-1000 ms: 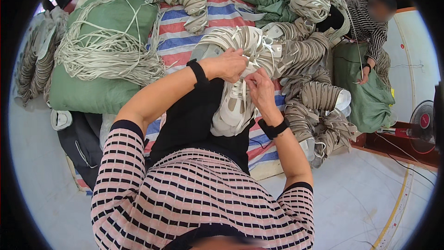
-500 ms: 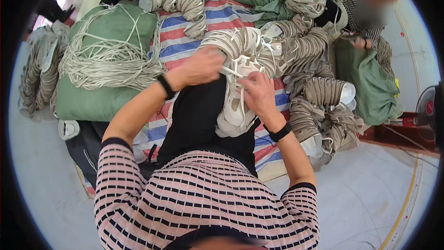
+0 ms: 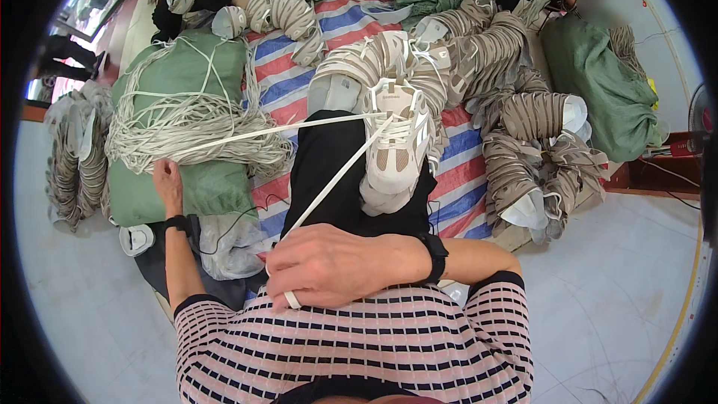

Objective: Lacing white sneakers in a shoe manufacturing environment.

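Observation:
A beige and white shoe upper (image 3: 393, 155) rests on my black-trousered leg, its toe toward me and lace threaded across its front. From its eyelets a flat cream shoelace (image 3: 329, 188) runs taut in two lengths. My right hand (image 3: 318, 265), closed near my belly, grips the nearer length. The other length stretches left to my left hand (image 3: 169, 183), whose fingers pinch it beside the lace heap. Beyond the upper curves a row of nested shoe uppers (image 3: 357, 67).
A heap of loose laces (image 3: 179, 138) lies on a green sack (image 3: 179, 198) at left. More nested uppers (image 3: 535, 116) lie to the right on a striped sheet (image 3: 460, 157). A green sack (image 3: 591, 90) and a fan (image 3: 699, 120) stand farther right. Other people sit at the back.
Both hands have left the shoe upper, drawing the lace out into two taut lengths. The left hand went far left; the right came back toward my body. The view has shifted slightly.

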